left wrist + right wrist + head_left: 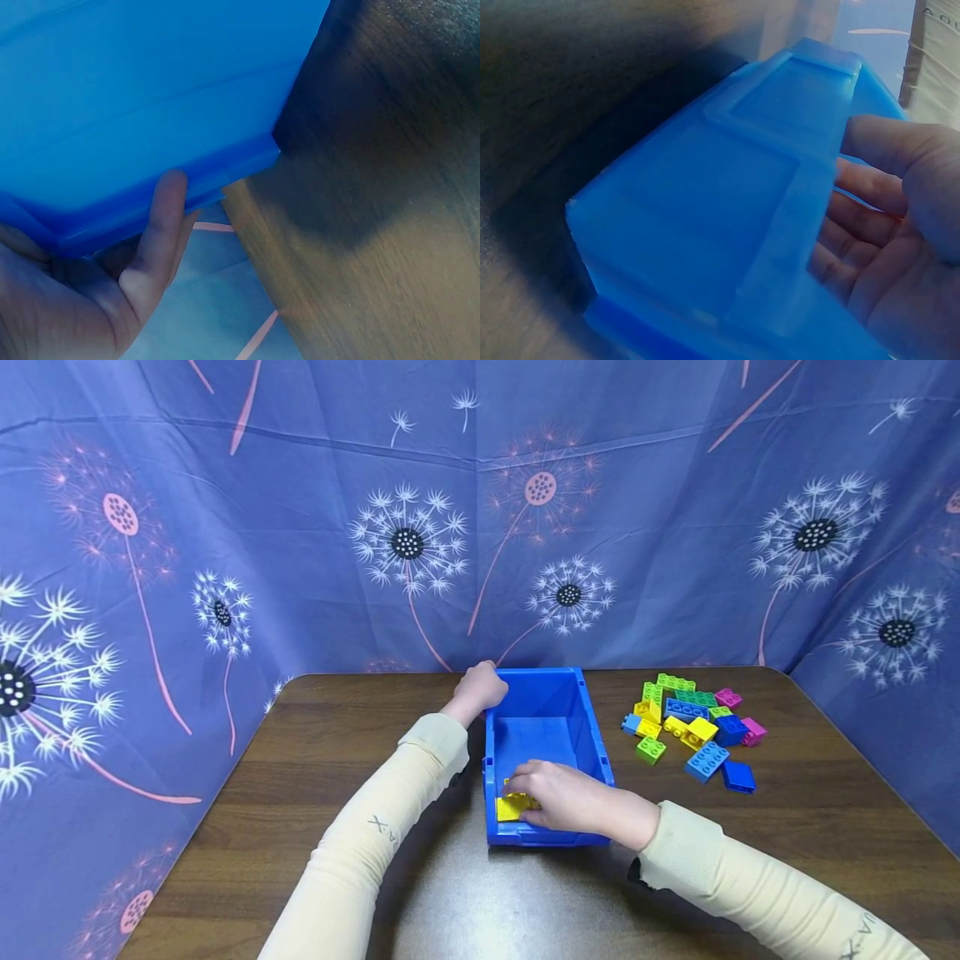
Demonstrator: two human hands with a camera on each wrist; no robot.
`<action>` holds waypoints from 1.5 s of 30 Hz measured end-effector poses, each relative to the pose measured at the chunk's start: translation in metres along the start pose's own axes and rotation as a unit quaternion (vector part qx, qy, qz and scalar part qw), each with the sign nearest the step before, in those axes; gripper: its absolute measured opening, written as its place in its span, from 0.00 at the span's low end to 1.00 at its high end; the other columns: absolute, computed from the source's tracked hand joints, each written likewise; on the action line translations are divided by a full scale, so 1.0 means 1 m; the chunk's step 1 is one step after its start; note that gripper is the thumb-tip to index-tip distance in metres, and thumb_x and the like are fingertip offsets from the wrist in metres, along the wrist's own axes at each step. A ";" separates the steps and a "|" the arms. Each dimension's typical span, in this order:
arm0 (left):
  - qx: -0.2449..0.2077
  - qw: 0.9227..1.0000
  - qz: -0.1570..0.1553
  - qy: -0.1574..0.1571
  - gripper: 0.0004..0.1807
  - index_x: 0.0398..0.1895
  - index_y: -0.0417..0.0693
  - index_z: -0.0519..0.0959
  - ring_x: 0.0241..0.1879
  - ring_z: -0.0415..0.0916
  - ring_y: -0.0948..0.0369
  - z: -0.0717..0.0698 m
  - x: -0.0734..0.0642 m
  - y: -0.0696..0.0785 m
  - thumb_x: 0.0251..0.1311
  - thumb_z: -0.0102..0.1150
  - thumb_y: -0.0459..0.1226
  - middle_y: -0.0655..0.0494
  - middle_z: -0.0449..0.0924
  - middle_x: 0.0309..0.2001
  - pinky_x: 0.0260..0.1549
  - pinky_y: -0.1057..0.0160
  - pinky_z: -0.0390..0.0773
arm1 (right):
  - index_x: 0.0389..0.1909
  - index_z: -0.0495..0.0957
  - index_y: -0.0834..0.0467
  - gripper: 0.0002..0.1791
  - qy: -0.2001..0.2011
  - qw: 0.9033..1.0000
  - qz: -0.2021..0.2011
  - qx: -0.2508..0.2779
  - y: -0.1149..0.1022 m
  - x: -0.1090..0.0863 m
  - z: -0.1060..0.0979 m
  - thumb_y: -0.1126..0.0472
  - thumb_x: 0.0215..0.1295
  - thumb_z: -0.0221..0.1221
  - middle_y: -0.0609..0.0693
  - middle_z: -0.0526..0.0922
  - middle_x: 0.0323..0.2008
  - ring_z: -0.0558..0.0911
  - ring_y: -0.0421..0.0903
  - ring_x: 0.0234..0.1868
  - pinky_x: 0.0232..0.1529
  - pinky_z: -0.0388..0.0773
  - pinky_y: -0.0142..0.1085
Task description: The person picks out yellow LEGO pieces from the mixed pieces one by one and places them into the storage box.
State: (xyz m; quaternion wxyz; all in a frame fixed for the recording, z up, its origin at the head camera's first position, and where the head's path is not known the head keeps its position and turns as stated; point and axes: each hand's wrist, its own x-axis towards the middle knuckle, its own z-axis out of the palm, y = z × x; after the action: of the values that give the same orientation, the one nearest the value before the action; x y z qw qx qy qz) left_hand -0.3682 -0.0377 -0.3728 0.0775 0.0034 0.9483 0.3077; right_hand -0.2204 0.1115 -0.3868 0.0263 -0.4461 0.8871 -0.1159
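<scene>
A blue plastic bin (534, 739) stands on the table in front of me. My left hand (483, 685) grips its far left corner; in the left wrist view a finger (166, 210) lies along the blue wall. My right hand (558, 795) reaches over the right wall into the low near end. There, its thumb and fingers are bent about a yellow toy brick (512, 808), which they partly cover. In the right wrist view the bin's wall (705, 187) hides the fingertips and the brick.
Several loose toy bricks lie in a group right of the bin, among them a light blue brick (707, 762), a lime brick (650, 749) and a pink brick (753, 732). A blue dandelion-print cloth (315, 568) hangs behind the wooden table (330, 735).
</scene>
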 end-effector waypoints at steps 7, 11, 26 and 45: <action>-0.006 1.000 -0.002 -0.005 0.26 0.65 0.42 0.65 0.20 0.79 0.55 0.000 0.000 0.000 0.64 0.45 0.39 0.42 0.75 0.52 0.28 0.53 0.83 | 0.50 0.81 0.57 0.20 -0.007 1.000 0.017 0.001 -0.003 -0.001 -0.012 0.56 0.55 0.67 0.50 0.83 0.47 0.81 0.46 0.49 0.48 0.81 0.39; -0.006 1.000 -0.004 -0.006 0.26 0.65 0.42 0.64 0.20 0.79 0.55 0.000 0.000 0.000 0.64 0.45 0.39 0.42 0.75 0.52 0.29 0.53 0.83 | 0.50 0.81 0.56 0.20 0.001 1.000 0.017 0.001 -0.003 -0.003 -0.019 0.57 0.56 0.66 0.49 0.83 0.46 0.80 0.45 0.49 0.48 0.80 0.38; -0.014 1.000 -0.001 0.000 0.25 0.65 0.42 0.65 0.21 0.79 0.55 0.001 -0.001 -0.001 0.64 0.46 0.38 0.42 0.75 0.53 0.26 0.54 0.84 | 0.51 0.80 0.53 0.22 0.015 0.999 0.041 -0.025 -0.004 -0.013 -0.051 0.55 0.54 0.68 0.49 0.81 0.48 0.77 0.50 0.54 0.51 0.79 0.45; -0.003 1.000 0.003 0.009 0.25 0.64 0.42 0.66 0.20 0.79 0.55 0.002 -0.001 -0.001 0.64 0.46 0.38 0.42 0.75 0.52 0.25 0.56 0.83 | 0.51 0.80 0.55 0.24 0.124 0.988 0.062 -0.074 0.019 -0.032 -0.092 0.55 0.51 0.70 0.53 0.80 0.51 0.78 0.53 0.54 0.48 0.80 0.47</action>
State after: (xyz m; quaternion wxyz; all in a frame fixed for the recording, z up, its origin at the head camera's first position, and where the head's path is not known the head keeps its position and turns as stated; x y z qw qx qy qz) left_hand -0.3669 -0.0371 -0.3747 0.0679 0.0030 0.9482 0.3103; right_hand -0.2296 0.1642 -0.3038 -0.1099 -0.3728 0.9157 -0.1023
